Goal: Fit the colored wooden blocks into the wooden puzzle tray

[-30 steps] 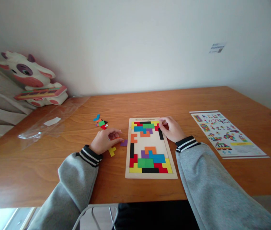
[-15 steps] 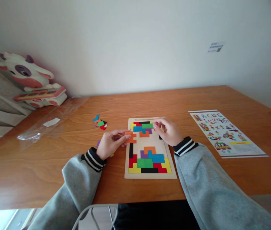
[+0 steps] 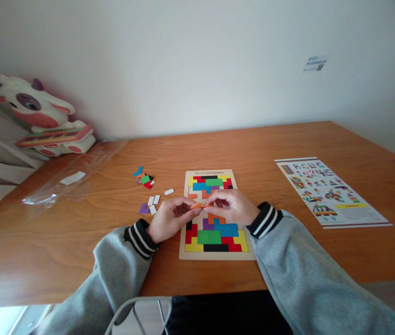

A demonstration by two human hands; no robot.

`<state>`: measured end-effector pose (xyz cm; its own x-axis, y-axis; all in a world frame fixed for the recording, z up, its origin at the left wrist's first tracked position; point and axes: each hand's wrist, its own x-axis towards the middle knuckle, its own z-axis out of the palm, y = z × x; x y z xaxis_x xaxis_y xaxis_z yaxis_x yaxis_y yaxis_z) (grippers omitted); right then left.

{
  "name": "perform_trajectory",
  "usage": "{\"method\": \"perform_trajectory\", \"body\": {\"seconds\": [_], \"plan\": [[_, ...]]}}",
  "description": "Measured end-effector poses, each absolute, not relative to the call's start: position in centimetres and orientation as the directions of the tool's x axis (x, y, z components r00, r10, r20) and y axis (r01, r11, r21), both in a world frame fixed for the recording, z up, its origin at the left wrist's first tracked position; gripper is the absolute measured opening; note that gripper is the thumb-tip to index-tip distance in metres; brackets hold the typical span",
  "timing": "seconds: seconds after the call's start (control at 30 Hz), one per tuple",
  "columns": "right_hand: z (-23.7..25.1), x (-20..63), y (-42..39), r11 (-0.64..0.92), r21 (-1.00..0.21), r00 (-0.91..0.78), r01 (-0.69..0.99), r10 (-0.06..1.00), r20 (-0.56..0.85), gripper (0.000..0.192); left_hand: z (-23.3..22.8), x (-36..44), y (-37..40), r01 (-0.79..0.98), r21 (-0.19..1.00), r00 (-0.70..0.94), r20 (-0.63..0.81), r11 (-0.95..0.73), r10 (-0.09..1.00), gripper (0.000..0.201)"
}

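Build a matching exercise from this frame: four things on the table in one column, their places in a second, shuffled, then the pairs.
Things:
1. orange piece
2. instruction sheet
3. clear plastic bag
4. purple piece

Places:
A. far left of the table, near the cow toy
B. pinched between the fingers of both hands, above the puzzle board
C. right of the board
D. on the table just left of the left hand

Pairs: 1-B, 2-C, 3-A, 4-D

My wooden table (image 3: 288,144), puzzle board (image 3: 214,253) near the middle, loose coloured pieces (image 3: 144,178) to its left, clear plastic bag (image 3: 75,174) far left, printed sheet (image 3: 326,190) right.
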<state>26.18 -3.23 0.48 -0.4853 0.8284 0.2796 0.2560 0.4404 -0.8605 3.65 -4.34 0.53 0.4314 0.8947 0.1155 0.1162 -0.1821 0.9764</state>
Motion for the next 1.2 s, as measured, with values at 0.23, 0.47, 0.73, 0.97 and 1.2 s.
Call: {"method": "perform_trajectory", "body": {"seconds": [0.23, 0.47, 0.73, 0.97, 1.2], "plan": [[1.0, 27.9, -2.4, 0.157, -0.988, -0.351, 0.003, 0.925, 0.146, 0.038, 0.8, 3.2, -4.1, 0.106, 0.963, 0.395, 0.189, -0.249, 0.899, 0.029], [0.5, 31.4, -1.0, 0.206, -0.977, -0.054, 0.052, 0.978, 0.203, 0.042, 0.7, 2.6, -3.1, 0.058, 0.966, 0.109, 0.243, -0.250, 0.964, 0.035], [-0.1, 33.3, -1.2, 0.175, -0.965, -0.052, 0.195, 0.984, 0.168, 0.040, 0.4, 2.5, -2.7, 0.046, 0.973, 0.055, 0.224, -0.227, 0.973, 0.033], [-0.5, 32.9, -2.0, 0.155, -0.927, -0.242, 0.341, 0.967, 0.073, 0.037, 0.7, 2.8, -3.0, 0.034, 0.981, 0.097, 0.189, -0.193, 0.977, 0.035], [-1.0, 32.7, -3.1, 0.261, -0.817, -0.331, 0.515, 0.939, 0.091, 0.028, 0.7, 2.8, -3.1, 0.059, 0.976, 0.124, 0.202, -0.210, 0.971, 0.038]]}}
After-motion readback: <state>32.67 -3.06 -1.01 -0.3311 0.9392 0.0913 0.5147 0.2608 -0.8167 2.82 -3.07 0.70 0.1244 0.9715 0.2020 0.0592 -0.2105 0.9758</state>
